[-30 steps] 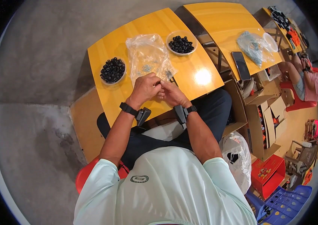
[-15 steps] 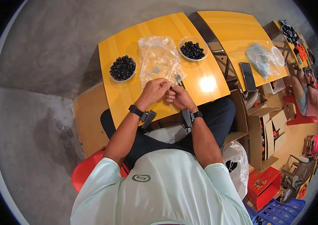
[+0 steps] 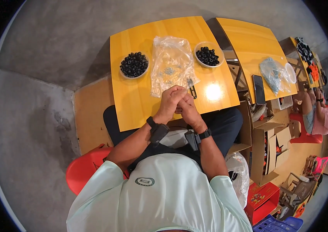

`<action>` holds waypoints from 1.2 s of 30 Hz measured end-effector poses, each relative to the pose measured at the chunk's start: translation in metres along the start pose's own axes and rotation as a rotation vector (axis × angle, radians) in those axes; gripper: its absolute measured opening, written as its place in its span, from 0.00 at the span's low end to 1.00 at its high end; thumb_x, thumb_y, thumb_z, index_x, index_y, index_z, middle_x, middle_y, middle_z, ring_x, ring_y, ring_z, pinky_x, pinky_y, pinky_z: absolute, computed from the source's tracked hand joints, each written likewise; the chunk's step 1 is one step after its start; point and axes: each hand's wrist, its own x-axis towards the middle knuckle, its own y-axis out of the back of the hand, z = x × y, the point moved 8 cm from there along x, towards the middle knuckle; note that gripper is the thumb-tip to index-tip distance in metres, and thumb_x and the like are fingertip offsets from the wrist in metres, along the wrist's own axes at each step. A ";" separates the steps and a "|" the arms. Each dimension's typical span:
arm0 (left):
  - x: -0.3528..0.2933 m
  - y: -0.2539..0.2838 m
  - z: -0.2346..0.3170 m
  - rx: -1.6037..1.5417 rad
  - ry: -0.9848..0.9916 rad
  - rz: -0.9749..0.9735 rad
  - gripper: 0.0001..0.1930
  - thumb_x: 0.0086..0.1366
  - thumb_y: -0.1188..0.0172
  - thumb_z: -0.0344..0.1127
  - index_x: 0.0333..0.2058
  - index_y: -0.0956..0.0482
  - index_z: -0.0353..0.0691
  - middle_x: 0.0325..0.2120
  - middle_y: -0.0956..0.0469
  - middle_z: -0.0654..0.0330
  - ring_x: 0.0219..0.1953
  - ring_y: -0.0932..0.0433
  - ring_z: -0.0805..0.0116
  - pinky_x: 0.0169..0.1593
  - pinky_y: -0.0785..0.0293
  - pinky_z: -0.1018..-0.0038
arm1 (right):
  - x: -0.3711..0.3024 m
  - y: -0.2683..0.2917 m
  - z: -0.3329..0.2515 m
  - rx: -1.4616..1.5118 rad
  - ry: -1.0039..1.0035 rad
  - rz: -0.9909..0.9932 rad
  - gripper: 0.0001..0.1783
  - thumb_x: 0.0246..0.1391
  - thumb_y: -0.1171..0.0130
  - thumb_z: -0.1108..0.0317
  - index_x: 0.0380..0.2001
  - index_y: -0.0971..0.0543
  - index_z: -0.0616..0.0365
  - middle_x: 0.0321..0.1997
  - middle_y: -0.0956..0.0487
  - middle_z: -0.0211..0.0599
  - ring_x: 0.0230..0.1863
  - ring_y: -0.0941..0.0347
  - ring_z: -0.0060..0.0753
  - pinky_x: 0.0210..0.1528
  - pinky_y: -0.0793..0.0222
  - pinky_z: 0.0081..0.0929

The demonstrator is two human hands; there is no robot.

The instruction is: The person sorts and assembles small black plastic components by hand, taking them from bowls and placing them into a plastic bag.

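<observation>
My left hand (image 3: 169, 103) and my right hand (image 3: 189, 110) are pressed together above the near part of a yellow wooden table (image 3: 133, 110). The fingers of both are closed, and whatever lies between them is hidden. Just beyond them is a clear plastic bag (image 3: 171, 52), spread flat with a scatter of small silvery bits on it. A small black-handled tool (image 3: 193, 92) rests by the bag's near right corner. To either side of the bag stands a clear round tub, the left one filled with black ring-like pieces (image 3: 134, 65), the right one with similar black pieces (image 3: 207, 56).
On a second yellow table (image 3: 245, 36) to the right lie a phone (image 3: 258, 89), a plastic bag of greyish-blue material (image 3: 272, 73) and a white lid (image 3: 290, 73). Open cardboard boxes (image 3: 258, 154) stand below it. Farther right a person (image 3: 322, 120) sits on a red stool.
My hands have come closer together, the left now folded over the right's fingers. The black-handled tool shows more fully. The whole view has shifted slightly.
</observation>
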 end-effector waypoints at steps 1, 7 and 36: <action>-0.003 -0.003 0.005 -0.065 -0.042 -0.025 0.12 0.66 0.45 0.40 0.35 0.24 0.34 0.30 0.20 0.55 0.30 0.24 0.74 0.34 0.26 0.78 | -0.003 -0.005 -0.005 -0.066 0.047 -0.013 0.12 0.68 0.52 0.61 0.37 0.23 0.56 0.29 0.29 0.19 0.29 0.35 0.11 0.30 0.39 0.14; -0.021 -0.002 0.022 -0.156 -0.096 -0.075 0.11 0.65 0.47 0.37 0.36 0.26 0.33 0.32 0.19 0.49 0.32 0.21 0.70 0.38 0.22 0.76 | -0.014 -0.022 -0.011 -0.216 0.163 -0.056 0.14 0.68 0.50 0.61 0.44 0.23 0.60 0.38 0.25 0.23 0.38 0.29 0.15 0.37 0.32 0.16; -0.055 0.019 0.049 0.479 -0.396 -0.126 0.09 0.54 0.36 0.26 0.34 0.22 0.32 0.40 0.21 0.59 0.30 0.27 0.81 0.34 0.27 0.82 | -0.035 -0.029 0.029 0.555 -0.128 -0.164 0.15 0.68 0.54 0.53 0.42 0.28 0.54 0.29 0.36 0.19 0.24 0.47 0.14 0.25 0.51 0.17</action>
